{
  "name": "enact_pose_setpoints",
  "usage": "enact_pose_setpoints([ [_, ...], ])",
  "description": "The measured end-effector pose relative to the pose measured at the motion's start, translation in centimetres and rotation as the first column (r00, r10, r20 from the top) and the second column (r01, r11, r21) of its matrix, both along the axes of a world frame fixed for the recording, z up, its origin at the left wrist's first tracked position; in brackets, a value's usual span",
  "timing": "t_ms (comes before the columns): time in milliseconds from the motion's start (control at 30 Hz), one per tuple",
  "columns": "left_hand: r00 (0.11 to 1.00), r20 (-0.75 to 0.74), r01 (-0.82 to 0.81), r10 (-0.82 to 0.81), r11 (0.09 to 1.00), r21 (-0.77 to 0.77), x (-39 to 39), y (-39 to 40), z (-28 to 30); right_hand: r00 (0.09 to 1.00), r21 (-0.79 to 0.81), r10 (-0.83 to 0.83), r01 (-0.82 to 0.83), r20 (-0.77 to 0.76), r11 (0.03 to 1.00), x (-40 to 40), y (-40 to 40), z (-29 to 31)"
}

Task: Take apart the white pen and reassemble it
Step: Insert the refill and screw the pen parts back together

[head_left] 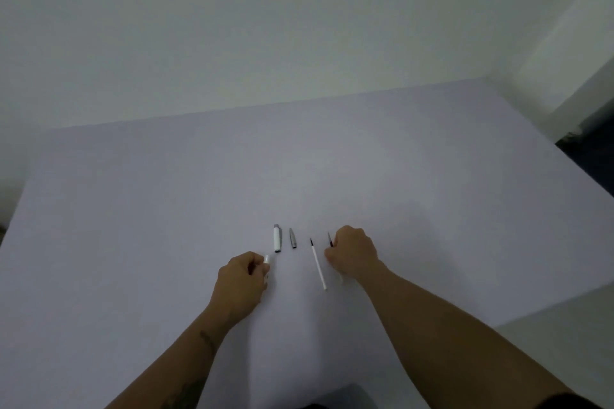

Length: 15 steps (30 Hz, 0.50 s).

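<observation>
Two bare forearms reach forward over a broad table (pixel 199 183) covered in a pale, unmarked sheet; it fills the lower view, and its far edge meets a plain light wall (pixel 265 26) well beyond the hands. To the right of the right hand the table ends, with a second wall (pixel 564 53) forming a corner and a strip of dark floor (pixel 594 163) below it.

The left hand (pixel 241 279) is curled loosely closed, and a short white pen piece (pixel 266 259) shows at its fingertips. The right hand (pixel 354 252) is closed in a fist, pinching a small dark piece (pixel 330 240) that projects from its far-left side.

The white pen lies disassembled between and just beyond the hands. A thin white refill (pixel 318 264) with a dark tip lies just left of the right hand, pointing away from the person. A white barrel section (pixel 276 238) with a grey end lies just beyond the left hand's fingertips. A small grey tapered tip (pixel 292 238) lies just to its right. These loose parts lie apart from one another, roughly parallel.
</observation>
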<state>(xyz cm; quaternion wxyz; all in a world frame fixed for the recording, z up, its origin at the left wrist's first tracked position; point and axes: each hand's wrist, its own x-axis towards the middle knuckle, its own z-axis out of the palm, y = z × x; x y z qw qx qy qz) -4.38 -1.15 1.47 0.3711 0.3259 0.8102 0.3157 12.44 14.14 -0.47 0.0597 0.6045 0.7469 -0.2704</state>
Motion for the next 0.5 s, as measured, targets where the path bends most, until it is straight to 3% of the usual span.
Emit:
enact_pose_setpoints([
  [333,0.999,-0.001,0.052,-0.052,0.998,-0.031,0.4,-0.5,-0.1,0.998,0.086,0.003,0.002,-0.057,0.996,-0.4,-1.7,-0.1],
  [500,0.999,-0.006,0.045,-0.045,0.999,-0.008,0.3,-0.5,0.7,0.988,0.100,0.138,-0.145,0.070,0.984,-1.5,-4.2,-0.4],
])
